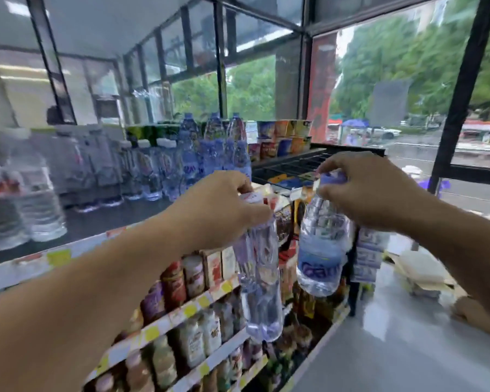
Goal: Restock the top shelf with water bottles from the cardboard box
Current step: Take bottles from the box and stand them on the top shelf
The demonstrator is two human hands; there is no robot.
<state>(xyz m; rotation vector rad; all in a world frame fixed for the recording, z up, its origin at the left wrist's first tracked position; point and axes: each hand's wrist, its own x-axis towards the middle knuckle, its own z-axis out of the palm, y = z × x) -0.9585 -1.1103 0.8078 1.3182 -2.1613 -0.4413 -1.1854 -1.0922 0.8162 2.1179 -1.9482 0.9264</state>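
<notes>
A dark top shelf (102,219) with a white front edge is seen running from the left toward the middle, and it is stocked with rows of clear plastic water bottles: large white-capped ones (40,205) at the left, mid-sized white-capped ones (150,171) further along, and blue-tinted, blue-labelled ones (210,148) at the far end. Below it, lower shelves (187,309) with yellow price tags are filled with small labelled jars and cartons, blurred in detail. A pale grey counter (393,335) is seen at the right.

Two bottles are held in the air in front of the shelf edge, both hanging downward. A tall clear plastic bottle with a white and red cap (262,281) is gripped at its neck by the left hand (218,210), whose fingers are curled tightly round the top. A shorter clear water bottle with a blue label and blue cap (323,250) is held by the right hand (371,190), its fingertips pinching the cap from above. The two bottles are near each other but apart.
</notes>
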